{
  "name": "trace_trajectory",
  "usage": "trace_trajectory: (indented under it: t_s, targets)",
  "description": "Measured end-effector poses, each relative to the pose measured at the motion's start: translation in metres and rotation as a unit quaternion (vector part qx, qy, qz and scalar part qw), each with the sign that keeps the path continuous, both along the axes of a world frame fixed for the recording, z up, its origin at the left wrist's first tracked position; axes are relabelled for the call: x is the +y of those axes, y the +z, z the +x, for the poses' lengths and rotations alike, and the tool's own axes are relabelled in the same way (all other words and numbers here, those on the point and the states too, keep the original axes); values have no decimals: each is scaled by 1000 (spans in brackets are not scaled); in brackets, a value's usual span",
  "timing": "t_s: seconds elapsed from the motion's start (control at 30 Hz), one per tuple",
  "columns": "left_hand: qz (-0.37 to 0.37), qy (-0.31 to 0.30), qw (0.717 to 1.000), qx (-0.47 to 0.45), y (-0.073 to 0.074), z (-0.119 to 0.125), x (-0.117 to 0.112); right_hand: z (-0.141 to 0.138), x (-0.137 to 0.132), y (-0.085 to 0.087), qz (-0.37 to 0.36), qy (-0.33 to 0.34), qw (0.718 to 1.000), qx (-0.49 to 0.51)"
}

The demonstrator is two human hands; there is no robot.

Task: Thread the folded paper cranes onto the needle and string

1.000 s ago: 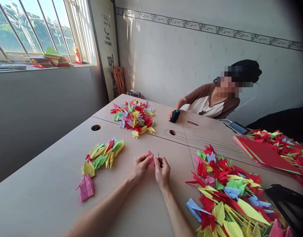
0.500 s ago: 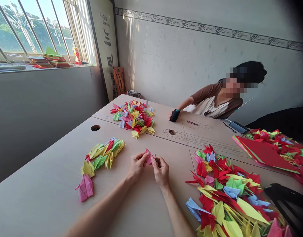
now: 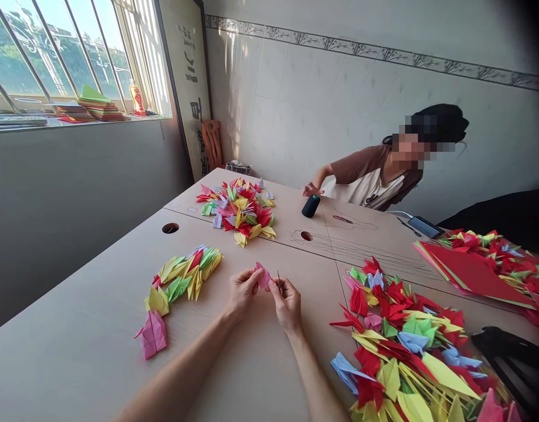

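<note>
Above the table, my left hand [image 3: 241,290] pinches a small pink folded paper piece [image 3: 263,276] between thumb and fingers. My right hand [image 3: 288,303] is closed at the right side of the same piece, its thumb and index finger touching it. A thin dark pointed tool [image 3: 278,280] sticks up from the right fingers; its exact kind is unclear. Left of my hands lies a curved row of folded paper cranes [image 3: 176,275], yellow and green, with a pink crane [image 3: 153,335] at the near end.
A large heap of paper cranes [image 3: 405,346] covers the right side, and another heap [image 3: 243,211] lies further back. Red paper sheets [image 3: 469,272] rest beside cranes. A dark thread spool [image 3: 311,206] stands near a co-worker [image 3: 375,170]. The table has round holes [image 3: 170,228].
The co-worker's hand has let go of the thread spool and drawn back from it. Between my hands, the pink piece has shifted and tilted slightly left; my arms are nearly unmoved.
</note>
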State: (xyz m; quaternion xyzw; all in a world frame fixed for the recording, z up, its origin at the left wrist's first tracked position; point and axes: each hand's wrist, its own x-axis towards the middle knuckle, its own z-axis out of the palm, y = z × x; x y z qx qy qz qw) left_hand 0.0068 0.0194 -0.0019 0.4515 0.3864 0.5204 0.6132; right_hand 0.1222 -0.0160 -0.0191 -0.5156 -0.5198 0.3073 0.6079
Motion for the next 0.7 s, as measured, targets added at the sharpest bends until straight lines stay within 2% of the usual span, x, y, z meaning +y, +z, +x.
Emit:
trace_trajectory:
  t_s: [0.17,0.37,0.7]
  targets:
    - [-3,-15,1000,-14,1,-1,-2,2,3,-8,-6,-6,1000,17]
    - [3,-20,999,-44,-2,-2,-1,2,3,-9,-17,-2,1000,25]
    - [17,-8,999,-33,-1,-1,-4,2,4,-13,-31,-15,999,30]
